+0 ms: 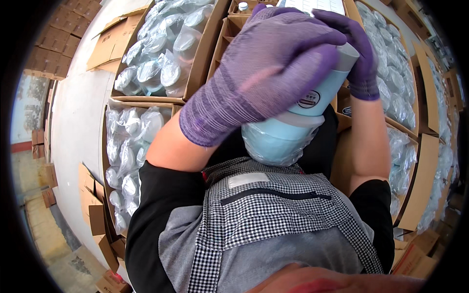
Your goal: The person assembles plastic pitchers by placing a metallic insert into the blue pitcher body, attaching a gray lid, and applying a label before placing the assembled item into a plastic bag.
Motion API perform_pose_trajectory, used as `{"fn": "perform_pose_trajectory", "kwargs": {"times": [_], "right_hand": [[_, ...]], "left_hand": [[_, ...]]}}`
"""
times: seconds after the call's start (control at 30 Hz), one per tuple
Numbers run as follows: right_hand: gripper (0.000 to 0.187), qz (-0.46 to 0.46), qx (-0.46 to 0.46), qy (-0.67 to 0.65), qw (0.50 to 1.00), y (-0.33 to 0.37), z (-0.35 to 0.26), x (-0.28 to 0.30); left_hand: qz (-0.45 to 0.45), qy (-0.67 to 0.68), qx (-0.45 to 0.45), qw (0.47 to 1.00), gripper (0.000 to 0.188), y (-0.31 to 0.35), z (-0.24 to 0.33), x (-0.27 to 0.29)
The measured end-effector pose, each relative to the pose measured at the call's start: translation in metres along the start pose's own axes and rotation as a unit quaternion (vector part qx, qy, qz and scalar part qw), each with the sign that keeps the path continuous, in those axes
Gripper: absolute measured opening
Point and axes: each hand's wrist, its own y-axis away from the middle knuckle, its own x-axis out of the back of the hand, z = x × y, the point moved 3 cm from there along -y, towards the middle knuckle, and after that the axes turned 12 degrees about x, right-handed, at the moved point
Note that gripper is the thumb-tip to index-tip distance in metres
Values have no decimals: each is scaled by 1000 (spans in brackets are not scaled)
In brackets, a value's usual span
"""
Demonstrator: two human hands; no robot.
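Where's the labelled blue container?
In the head view, the blue container is right of centre, between left hand and right hand, above a plastic-wrapped container.

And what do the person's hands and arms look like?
The left hand and right hand wear purple knit gloves, with deeper purple on the fingertips and pale stripes on the left cuff. Short black sleeves leave the forearms bare.
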Motion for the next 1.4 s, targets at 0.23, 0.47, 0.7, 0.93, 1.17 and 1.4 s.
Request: {"fn": "perform_pose_trajectory", "kwargs": {"times": [0.23, 0.47, 0.7, 0.93, 1.17, 1.4], "right_hand": [[45, 101, 93, -30, 990, 41, -10, -35], [24, -236, 81, 184, 951, 29, -148, -49], [31, -568, 253, 336, 707, -26, -197, -87], [26, -581, 104, 372, 716, -26, -197, -104], [30, -349, -265, 385, 812, -29, -100, -45], [36, -201, -223, 267, 916, -119, 15, 36]], "left_hand": [[-105, 4, -111, 988, 40, 7, -12, 8], [-92, 467, 77, 876, 50, 33, -46, -21], [-249, 619, 232, 708, 47, 61, -47, -80], [-293, 346, 120, 883, 40, 63, -71, -90], [192, 85, 302, 930, 31, 132, -96, -84], [117, 311, 112, 936, 58, 59, -68, 4]]}}
